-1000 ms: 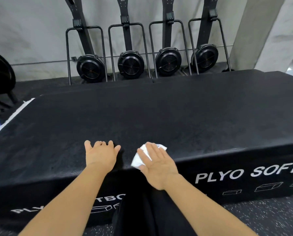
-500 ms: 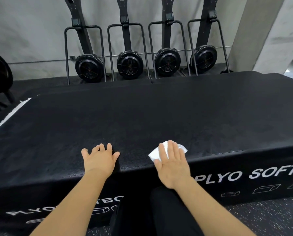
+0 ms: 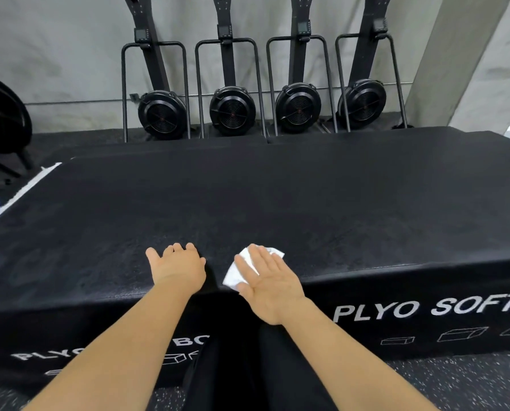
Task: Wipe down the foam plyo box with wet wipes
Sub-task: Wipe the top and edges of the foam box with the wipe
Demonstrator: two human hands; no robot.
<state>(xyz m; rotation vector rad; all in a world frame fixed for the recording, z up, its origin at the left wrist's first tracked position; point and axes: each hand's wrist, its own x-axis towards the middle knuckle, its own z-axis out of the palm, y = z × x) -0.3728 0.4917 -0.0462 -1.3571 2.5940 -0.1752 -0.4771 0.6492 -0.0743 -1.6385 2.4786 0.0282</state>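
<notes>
A long black foam plyo box (image 3: 277,209) with white "PLYO SOFT" lettering on its front fills the middle of the view. My right hand (image 3: 265,277) lies flat with straight fingers on a white wet wipe (image 3: 236,272), pressing it onto the box top at the near edge. The wipe sticks out to the left of the hand and beyond the fingertips. My left hand (image 3: 176,268) rests flat on the box top just left of the wipe, fingers together and straight, not touching it.
Several black fan machines (image 3: 231,111) stand upright against the grey wall behind the box. A dark round machine (image 3: 1,114) sits at the far left. A white strip (image 3: 25,188) and light items lie on the floor by the box's left end. Speckled rubber floor (image 3: 455,378) lies below.
My right hand slid the wipe to the right along the near edge, then back left toward my left hand. The left hand stayed put.
</notes>
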